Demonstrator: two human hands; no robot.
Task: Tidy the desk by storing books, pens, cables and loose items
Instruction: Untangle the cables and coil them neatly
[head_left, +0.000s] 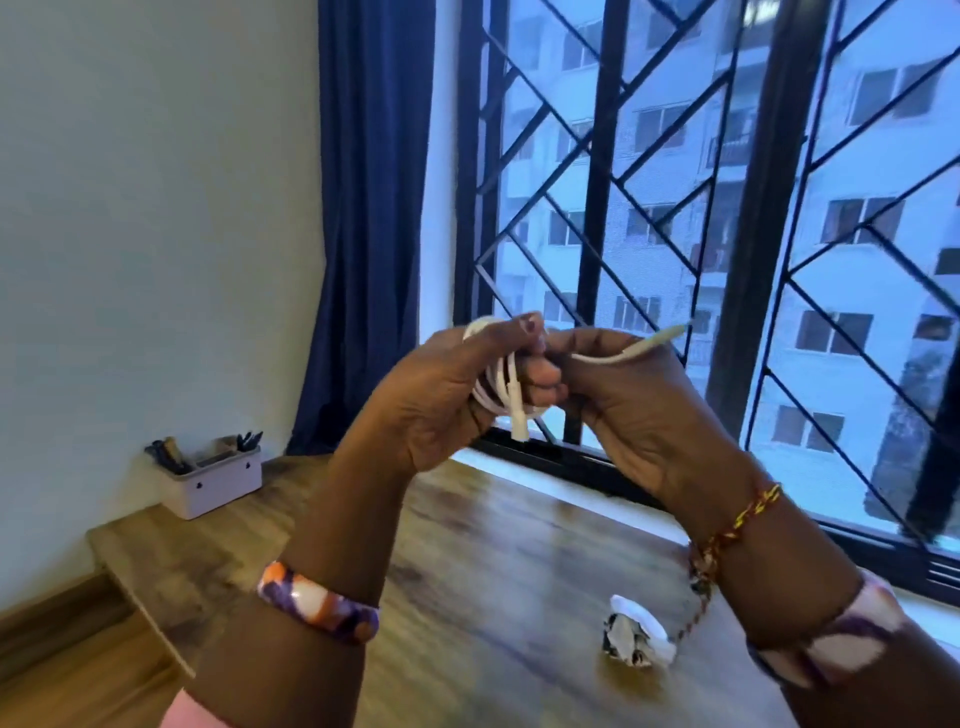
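Note:
A white cable (500, 387) is wound in loops, held up above the wooden desk (483, 561) in front of the window. My left hand (441, 400) grips the coil, and one white plug hangs down below its fingers. My right hand (623, 395) pinches the loose end of the same cable, whose other plug sticks out to the upper right. Both hands touch each other at the fingertips.
A pale organizer box (213, 483) with pens and dark tools stands at the desk's back left corner by the wall. A crumpled white and patterned item (639, 636) lies on the desk near my right wrist. Dark blue curtain and barred window stand behind.

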